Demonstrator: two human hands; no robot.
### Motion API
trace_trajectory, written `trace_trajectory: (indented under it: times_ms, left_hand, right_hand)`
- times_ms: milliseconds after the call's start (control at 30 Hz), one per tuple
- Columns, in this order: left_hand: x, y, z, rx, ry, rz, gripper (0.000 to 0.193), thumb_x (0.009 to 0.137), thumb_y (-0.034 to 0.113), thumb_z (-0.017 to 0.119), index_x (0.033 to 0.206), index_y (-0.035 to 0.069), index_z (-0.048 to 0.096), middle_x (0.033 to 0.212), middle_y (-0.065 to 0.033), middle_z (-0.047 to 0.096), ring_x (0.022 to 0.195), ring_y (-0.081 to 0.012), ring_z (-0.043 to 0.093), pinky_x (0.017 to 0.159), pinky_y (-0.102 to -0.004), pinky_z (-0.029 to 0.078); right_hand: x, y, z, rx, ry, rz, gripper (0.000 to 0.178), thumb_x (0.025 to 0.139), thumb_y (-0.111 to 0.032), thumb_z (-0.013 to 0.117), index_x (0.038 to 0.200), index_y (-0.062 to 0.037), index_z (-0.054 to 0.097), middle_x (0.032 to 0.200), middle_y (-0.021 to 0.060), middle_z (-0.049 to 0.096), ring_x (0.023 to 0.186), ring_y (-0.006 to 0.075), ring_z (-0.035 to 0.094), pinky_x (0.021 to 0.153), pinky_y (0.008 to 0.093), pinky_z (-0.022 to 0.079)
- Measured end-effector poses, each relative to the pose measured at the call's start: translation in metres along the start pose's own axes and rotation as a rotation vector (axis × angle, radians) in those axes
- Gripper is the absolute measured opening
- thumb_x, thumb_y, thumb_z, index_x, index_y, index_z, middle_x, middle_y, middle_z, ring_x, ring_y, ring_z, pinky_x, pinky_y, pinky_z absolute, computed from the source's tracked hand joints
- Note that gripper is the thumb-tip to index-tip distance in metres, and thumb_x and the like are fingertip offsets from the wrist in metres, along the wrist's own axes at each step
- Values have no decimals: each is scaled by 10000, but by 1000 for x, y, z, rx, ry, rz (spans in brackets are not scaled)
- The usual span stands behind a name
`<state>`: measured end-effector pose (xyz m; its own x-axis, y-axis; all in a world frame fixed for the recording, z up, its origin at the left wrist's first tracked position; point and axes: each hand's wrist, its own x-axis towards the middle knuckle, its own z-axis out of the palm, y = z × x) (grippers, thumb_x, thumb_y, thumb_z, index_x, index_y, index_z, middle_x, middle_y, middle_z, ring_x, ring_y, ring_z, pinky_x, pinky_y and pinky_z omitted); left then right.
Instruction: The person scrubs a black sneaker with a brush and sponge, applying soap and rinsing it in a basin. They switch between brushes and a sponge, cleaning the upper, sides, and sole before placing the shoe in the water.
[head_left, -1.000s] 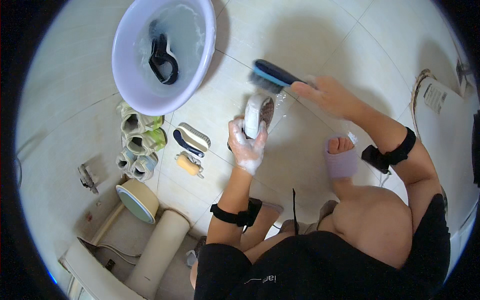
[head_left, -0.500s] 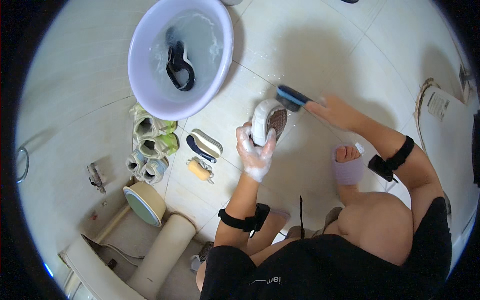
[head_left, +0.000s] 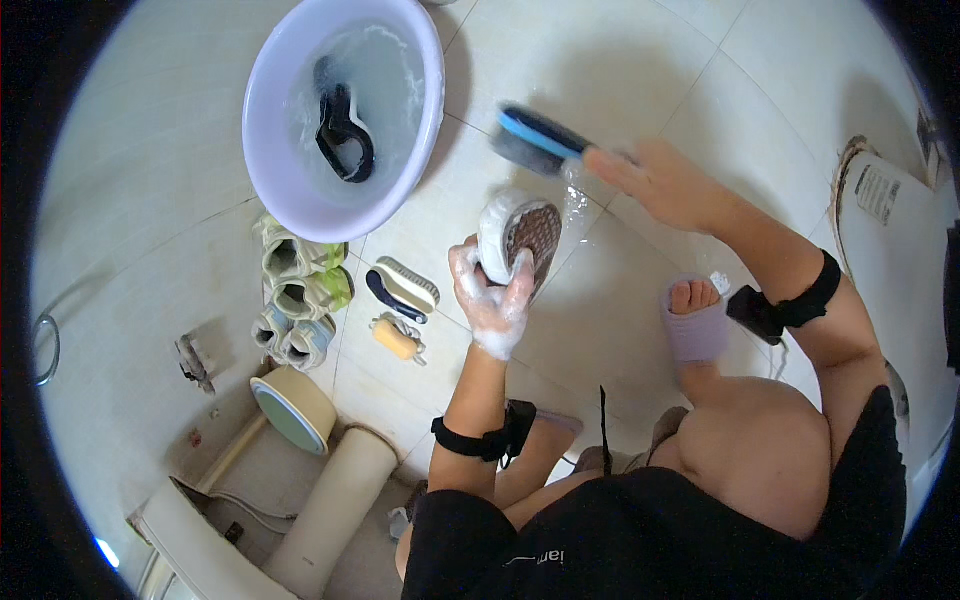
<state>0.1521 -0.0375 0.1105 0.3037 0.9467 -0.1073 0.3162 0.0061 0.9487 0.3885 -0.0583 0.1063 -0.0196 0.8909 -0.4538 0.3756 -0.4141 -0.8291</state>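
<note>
My left hand (head_left: 492, 298), coated in suds, grips a white shoe (head_left: 503, 225) with its brown patterned sole turned up and to the right. In my right hand (head_left: 660, 185) is a scrub brush (head_left: 540, 135) with a black and blue back, its dark bristles facing down. The brush hangs above the shoe, apart from it, and is blurred by motion. Drops of foamy water fly just below it. A second brush (head_left: 402, 289), with pale bristles and a dark blue handle, lies on the tiles left of my left hand. Beside it rests a yellow bar of soap (head_left: 397, 339).
A lavender basin (head_left: 262, 130) of cloudy water, with a black shoe (head_left: 345, 135) in it, stands at the far left. Several light sneakers (head_left: 300, 290) line the left wall. Nearer are a cream bucket (head_left: 300, 405) and a white pipe (head_left: 335, 510). My slippered foot (head_left: 695, 320) is at the right.
My right hand has lifted the brush up and left, away from the shoe. Water drops now fly beneath it. The shoe and my left hand have shifted slightly left in the picture.
</note>
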Motion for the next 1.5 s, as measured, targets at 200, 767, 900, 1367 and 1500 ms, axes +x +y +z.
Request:
trace_trajectory:
  times_ms: [200, 767, 900, 1367, 1500]
  left_hand:
    - [3, 3, 1, -92, 35, 46, 362, 744, 17, 669, 954, 44, 375, 894, -83, 489, 822, -136, 474, 789, -296, 405]
    - [12, 15, -2, -78, 129, -11, 438, 704, 73, 712, 996, 37, 387, 919, -91, 487, 836, -158, 481, 776, -319, 429]
    - [18, 20, -7, -105, 86, -5, 449, 706, 72, 711, 1013, 32, 385, 970, -102, 473, 864, -164, 480, 785, -324, 430]
    - [31, 29, -10, -457, -7, -97, 597, 667, -24, 683, 1161, -6, 349, 1042, -112, 527, 941, -195, 534, 851, -335, 441]
    - [36, 40, -15, -235, -70, -83, 707, 682, -90, 658, 1303, 14, 335, 1077, -110, 541, 997, -198, 553, 881, -321, 455]
  right_hand:
    - [-5, 5, 6, -41, -153, 56, 655, 889, -619, 365, 870, -15, 617, 661, 170, 580, 668, 275, 597, 609, 429, 446]
    - [-1, 8, 16, 18, 10, -37, 709, 884, -610, 387, 676, 33, 600, 560, 179, 543, 502, 267, 520, 501, 452, 404]
    - [0, 6, 14, -11, -33, 120, 681, 903, -574, 382, 711, 36, 615, 572, 204, 553, 490, 319, 526, 496, 466, 416]
    - [3, -12, -10, 119, 198, 51, 671, 863, -619, 423, 792, 22, 610, 619, 204, 564, 569, 330, 569, 552, 430, 427]
    - [-5, -41, -14, 75, 163, -69, 641, 869, -597, 429, 765, 11, 605, 620, 197, 572, 582, 347, 583, 551, 425, 428]
